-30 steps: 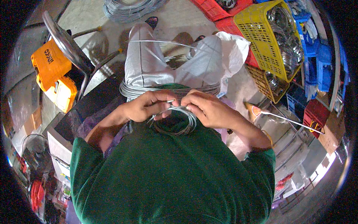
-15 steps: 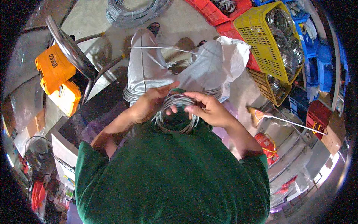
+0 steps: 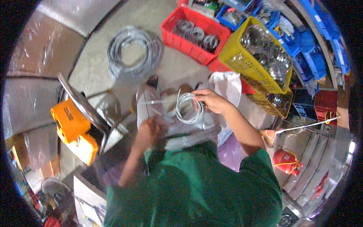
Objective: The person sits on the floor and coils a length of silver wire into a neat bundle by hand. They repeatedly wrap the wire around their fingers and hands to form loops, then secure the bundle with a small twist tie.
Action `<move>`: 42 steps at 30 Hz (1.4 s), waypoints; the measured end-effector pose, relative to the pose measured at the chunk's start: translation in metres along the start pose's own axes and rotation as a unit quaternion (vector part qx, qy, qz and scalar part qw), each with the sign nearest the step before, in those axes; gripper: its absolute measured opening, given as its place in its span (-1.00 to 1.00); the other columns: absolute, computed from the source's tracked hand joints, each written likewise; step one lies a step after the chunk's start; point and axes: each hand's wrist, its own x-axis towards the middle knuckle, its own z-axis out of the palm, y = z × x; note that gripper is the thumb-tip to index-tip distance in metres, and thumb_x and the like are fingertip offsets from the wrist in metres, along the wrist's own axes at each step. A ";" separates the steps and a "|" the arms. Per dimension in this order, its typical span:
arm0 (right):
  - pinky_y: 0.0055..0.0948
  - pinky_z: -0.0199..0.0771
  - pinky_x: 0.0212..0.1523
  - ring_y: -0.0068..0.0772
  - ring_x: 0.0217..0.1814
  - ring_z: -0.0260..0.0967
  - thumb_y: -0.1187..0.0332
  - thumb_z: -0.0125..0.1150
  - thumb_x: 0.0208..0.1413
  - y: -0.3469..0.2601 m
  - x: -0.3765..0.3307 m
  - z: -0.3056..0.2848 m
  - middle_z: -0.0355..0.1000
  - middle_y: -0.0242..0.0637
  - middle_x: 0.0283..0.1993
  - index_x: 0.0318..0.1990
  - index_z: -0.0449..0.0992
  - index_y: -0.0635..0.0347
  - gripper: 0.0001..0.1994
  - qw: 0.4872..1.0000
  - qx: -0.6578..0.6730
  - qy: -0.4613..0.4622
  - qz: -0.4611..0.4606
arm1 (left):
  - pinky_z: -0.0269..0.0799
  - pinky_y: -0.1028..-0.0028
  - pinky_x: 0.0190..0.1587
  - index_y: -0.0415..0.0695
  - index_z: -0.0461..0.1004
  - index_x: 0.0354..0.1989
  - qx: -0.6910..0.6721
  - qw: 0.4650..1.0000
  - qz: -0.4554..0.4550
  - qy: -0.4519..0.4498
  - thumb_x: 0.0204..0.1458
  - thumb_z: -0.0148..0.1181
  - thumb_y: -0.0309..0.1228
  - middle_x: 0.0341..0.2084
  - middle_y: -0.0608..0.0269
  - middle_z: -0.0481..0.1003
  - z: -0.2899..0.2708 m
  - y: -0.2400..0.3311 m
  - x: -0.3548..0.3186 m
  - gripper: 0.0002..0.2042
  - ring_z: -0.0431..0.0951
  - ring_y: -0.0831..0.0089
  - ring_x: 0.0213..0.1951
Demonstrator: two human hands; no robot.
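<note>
My right hand [image 3: 214,103] grips a small coil of silvery wire [image 3: 179,112] by its far right side, holding it up over my lap. One loose wire end sticks up from the coil's far edge. To the left, apart from the coil, my left hand [image 3: 150,129] is smeared by motion, so its fingers cannot be made out. Across my lap, close to my body, lies a blurred larger bundle of grey strands [image 3: 191,140]. A thin pale strip [image 3: 153,102] stretches over my left knee.
A big wire coil [image 3: 115,53] lies on the floor ahead. A red crate [image 3: 181,44] with small coils and a yellow crate [image 3: 242,68] of shiny coils stand far right, near blue bins [image 3: 314,64]. At left is an orange case [image 3: 72,117]; at right, a red cylinder [image 3: 285,162].
The small coil has moved away from my body, now in my right hand alone. My left hand has come off it and moved left. The view has tilted, showing more floor ahead.
</note>
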 end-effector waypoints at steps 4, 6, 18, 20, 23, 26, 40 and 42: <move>-0.31 0.55 -0.27 -0.33 -0.22 0.45 0.24 0.14 0.25 -0.046 0.064 -0.059 0.40 -0.24 -0.15 0.16 0.33 0.19 -0.61 0.988 0.013 0.130 -0.084 | 0.31 0.09 0.06 -0.15 0.54 -0.10 0.151 0.980 0.128 -0.002 0.10 0.18 -0.22 -0.08 0.07 0.52 0.014 0.001 -0.006 -0.70 0.43 0.00 -0.01; -0.16 0.59 -0.21 -0.21 -0.07 0.43 0.14 0.17 0.23 -0.073 0.087 -0.078 0.33 -0.13 0.03 0.22 0.24 0.14 -0.51 0.929 0.170 0.255 -0.207 | 0.27 0.07 0.10 -0.10 0.57 -0.13 0.106 0.989 0.106 0.009 0.10 0.18 -0.21 -0.07 0.10 0.52 0.016 0.002 -0.008 -0.72 0.41 0.02 0.03; -0.32 0.49 -0.20 -0.34 -0.23 0.49 0.10 0.19 0.21 0.038 0.063 -0.020 0.52 -0.21 -0.23 0.05 0.48 0.22 -0.59 0.894 -0.406 0.115 -0.153 | 0.21 0.03 0.19 0.03 0.62 -0.22 0.068 0.984 0.141 -0.080 0.08 0.20 -0.16 -0.04 0.22 0.52 0.008 -0.003 -0.027 -0.78 0.34 0.04 0.15; -0.26 0.49 -0.16 -0.24 -0.18 0.50 0.10 0.19 0.21 0.049 0.041 -0.005 0.52 -0.12 -0.19 0.05 0.47 0.23 -0.59 0.891 -0.428 0.062 -0.139 | 0.20 0.02 0.20 0.04 0.63 -0.21 0.054 0.979 0.175 -0.091 0.08 0.20 -0.17 -0.04 0.25 0.52 0.006 -0.006 -0.025 -0.79 0.34 0.05 0.16; -0.18 0.48 -0.12 -0.07 -0.15 0.50 0.11 0.18 0.20 0.049 0.016 0.007 0.50 -0.03 -0.16 0.02 0.48 0.25 -0.60 0.856 -0.492 0.042 -0.150 | 0.25 0.01 0.15 -0.04 0.61 -0.23 0.044 0.977 0.181 -0.100 0.07 0.21 -0.18 -0.07 0.16 0.52 0.001 -0.003 -0.020 -0.77 0.38 0.00 0.09; -0.10 0.46 -0.08 0.08 -0.10 0.47 0.12 0.15 0.21 0.045 0.005 0.008 0.48 0.02 -0.14 -0.04 0.50 0.27 -0.63 0.829 -0.526 0.043 -0.184 | 0.35 0.06 0.05 -0.14 0.57 -0.24 0.097 0.966 0.190 -0.148 0.08 0.22 -0.22 -0.16 0.03 0.51 -0.006 0.006 -0.011 -0.76 0.45 -0.03 -0.03; -0.26 0.40 -0.28 -0.23 -0.33 0.40 0.17 0.14 0.25 0.018 -0.038 0.040 0.41 -0.15 -0.40 -0.20 0.47 0.29 -0.70 0.878 -0.454 -0.065 -0.138 | 0.44 0.13 -0.37 -0.13 0.47 -0.33 0.119 0.945 0.239 0.190 0.02 0.32 -0.26 -0.34 0.12 0.46 -0.014 0.048 0.024 -0.77 0.54 0.04 -0.36; -0.40 0.39 -0.31 -0.49 -0.38 0.33 0.20 0.15 0.27 0.010 -0.042 0.055 0.37 -0.27 -0.45 -0.21 0.45 0.32 -0.71 0.817 -0.490 -0.034 -0.304 | 0.44 0.14 -0.38 -0.14 0.47 -0.31 0.117 0.946 0.224 0.201 0.04 0.29 -0.21 -0.34 0.10 0.46 -0.016 0.052 0.045 -0.74 0.54 0.05 -0.36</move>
